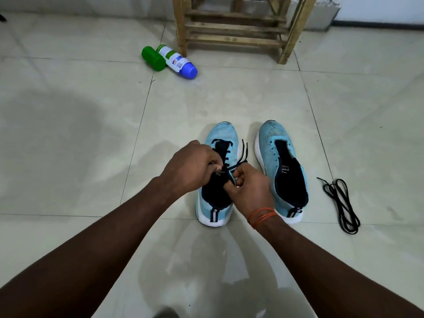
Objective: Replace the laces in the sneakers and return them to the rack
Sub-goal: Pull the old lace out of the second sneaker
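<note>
In the head view, a black lace (244,154) is being worked through the eyelets of the left sneaker (223,136), which stands on the floor (91,145) with its toe pointing away from the person. The left grip (192,166) is closed, and a lace end is pinched in its curled fingers over the tongue. The right grip (250,189) is closed too, with the lace pinched between thumb and forefinger at the opposite eyelet row.

The step is judged best done if the tip is held close to its end, so that it stays stiff while it is fed through the next eyelet. Both sides should be drawn even before the next crossing is made, and the tongue kept flat.

The lace is stretched between the two grips, and one loose end trails toward the toe just above the right grip. The right sneaker (282,168) is set just beside the first, unlaced. Its spare lace (341,203) is left looped on the floor, apart from both grips. The rack (231,31) is placed well beyond the toes.
</note>
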